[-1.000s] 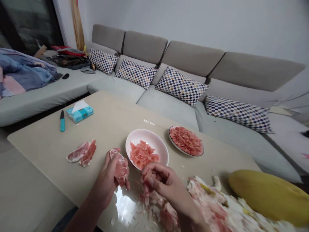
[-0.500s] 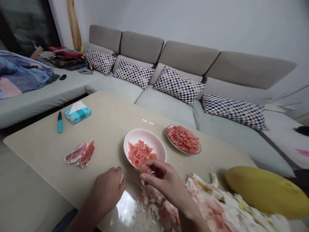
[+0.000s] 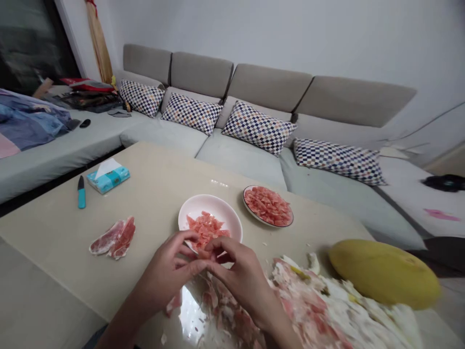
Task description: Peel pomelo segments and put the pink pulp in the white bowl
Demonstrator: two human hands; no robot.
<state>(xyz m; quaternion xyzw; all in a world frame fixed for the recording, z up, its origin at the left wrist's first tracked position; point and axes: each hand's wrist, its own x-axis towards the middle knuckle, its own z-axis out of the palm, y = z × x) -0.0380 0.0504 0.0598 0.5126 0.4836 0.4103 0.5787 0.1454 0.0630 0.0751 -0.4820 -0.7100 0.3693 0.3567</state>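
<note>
My left hand (image 3: pixel 167 272) and my right hand (image 3: pixel 238 272) meet fingertip to fingertip at the near rim of a pink bowl (image 3: pixel 232 222). Together they pinch a small pink piece of pomelo flesh (image 3: pixel 203 253). The bowl holds torn pomelo flesh (image 3: pixel 205 227). Under and to the right of my right hand lies a heap of peel and membrane scraps (image 3: pixel 312 310). Two unpeeled pomelo segments (image 3: pixel 113 238) lie on the table to the left.
A second plate (image 3: pixel 249 212) full of pomelo flesh stands behind the bowl. A whole yellow pomelo (image 3: pixel 383 272) sits at the right. A teal knife (image 3: pixel 81 192) and a tissue pack (image 3: pixel 108 176) lie far left on the beige table (image 3: pixel 156 189). A grey sofa wraps round behind.
My left hand put down the large segment it held and came up to meet the right at the bowl's rim. The view has swung slightly to the right.
</note>
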